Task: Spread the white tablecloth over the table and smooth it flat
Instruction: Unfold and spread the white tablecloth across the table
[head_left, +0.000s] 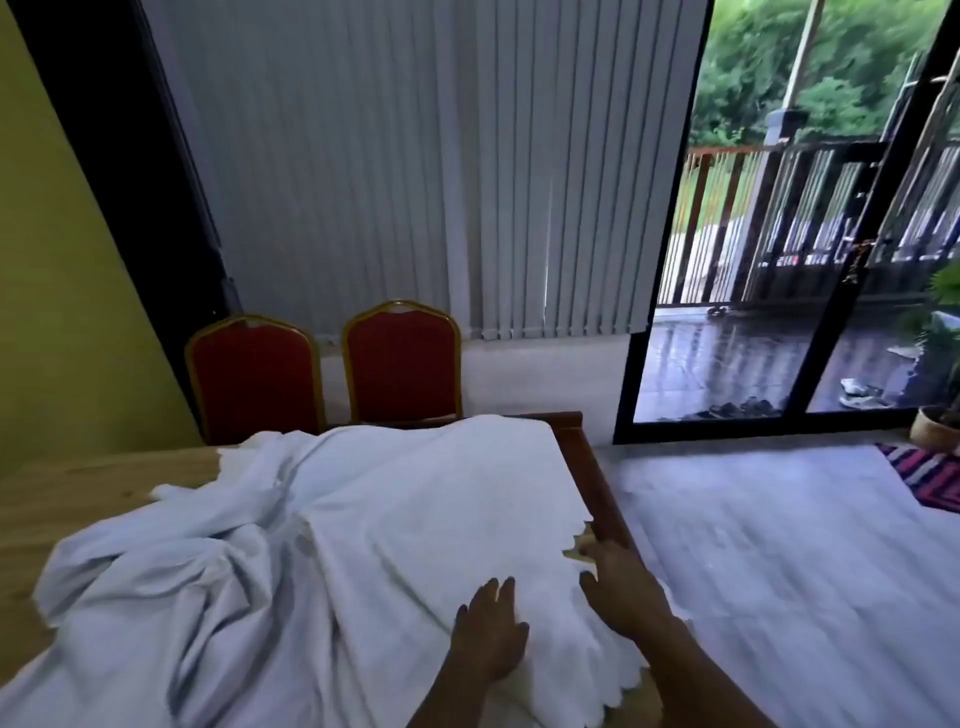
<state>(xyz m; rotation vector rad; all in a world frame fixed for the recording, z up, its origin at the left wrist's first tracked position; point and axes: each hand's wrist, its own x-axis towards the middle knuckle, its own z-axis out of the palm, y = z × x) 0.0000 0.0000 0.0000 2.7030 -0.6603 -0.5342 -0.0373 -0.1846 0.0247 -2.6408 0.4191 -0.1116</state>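
The white tablecloth (363, 519) lies over the wooden table (93, 478). Its right half is fairly flat; its left half is bunched in deep folds. A scalloped edge runs along the table's right side, short of the dark wooden rim (587, 467). My left hand (488, 634) rests flat on the cloth near that edge, fingers apart. My right hand (618, 587) is at the scalloped edge by the rim, fingers on the cloth's border; whether it pinches the cloth is unclear.
Two red chairs with gold frames (400, 364) stand at the table's far side. Bare tabletop shows at the left. Grey vertical blinds (415, 156) hang behind. An open sliding door (779, 312) leads to a wet veranda. A striped mat (930, 478) lies on the pale floor.
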